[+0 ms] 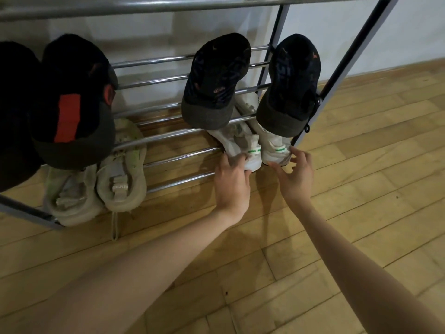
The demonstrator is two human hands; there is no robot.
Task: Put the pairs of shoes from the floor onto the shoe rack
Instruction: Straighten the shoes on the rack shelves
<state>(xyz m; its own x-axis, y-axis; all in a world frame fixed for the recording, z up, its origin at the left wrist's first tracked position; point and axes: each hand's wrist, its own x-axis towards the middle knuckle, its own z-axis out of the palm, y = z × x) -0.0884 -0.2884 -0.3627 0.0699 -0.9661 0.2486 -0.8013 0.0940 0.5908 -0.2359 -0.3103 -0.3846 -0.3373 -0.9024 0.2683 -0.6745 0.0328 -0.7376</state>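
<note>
A pair of white sneakers with green heel tabs lies on the bottom tier of the metal shoe rack [178, 157], at its right end. My left hand [232, 182] grips the heel of the left white sneaker [240, 143]. My right hand [295, 174] has its fingers spread around the heel of the right white sneaker [273, 150], touching it. Their toes are hidden under a pair of dark sneakers [289, 85] on the tier above.
A beige pair of sneakers [120, 174] rests on the bottom tier at the left, one lace trailing onto the wooden floor [361, 213]. Black shoes with a red patch [69, 102] sit on the middle tier at left. A white wall stands behind the rack.
</note>
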